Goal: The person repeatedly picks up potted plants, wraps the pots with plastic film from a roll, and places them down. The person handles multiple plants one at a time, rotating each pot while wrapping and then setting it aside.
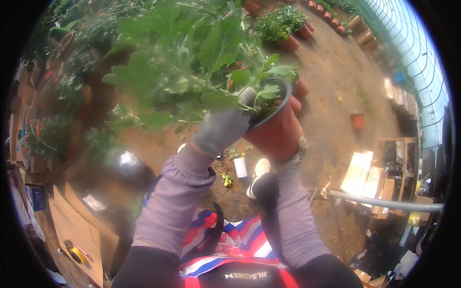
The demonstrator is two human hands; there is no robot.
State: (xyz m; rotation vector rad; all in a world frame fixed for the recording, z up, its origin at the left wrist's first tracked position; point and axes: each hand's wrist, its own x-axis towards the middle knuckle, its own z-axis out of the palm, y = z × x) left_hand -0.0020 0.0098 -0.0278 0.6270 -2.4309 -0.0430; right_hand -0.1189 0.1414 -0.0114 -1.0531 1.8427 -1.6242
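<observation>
A leafy green potted plant [211, 62] is held up in front of me, tilted so its foliage leans left. It grows in a reddish-brown plastic pot [278, 132] with a dark rim and dark soil inside. My left hand [223, 127], in a grey glove, is closed around the stems beside the pot's rim; leaves cover some of its fingers. Underneath, my right hand [292, 161], also gloved, grips the lower side of the pot. Foliage at the upper left is blurred.
More potted plants [283, 26] stand on the brown ground ahead. A small pot [357, 121] sits to the right. A white cylinder [240, 167] lies near my shoe [259, 175]. Flattened cardboard [77, 230] is at left, with a yellow tape measure [75, 253]. A metal pipe [389, 203] crosses the right.
</observation>
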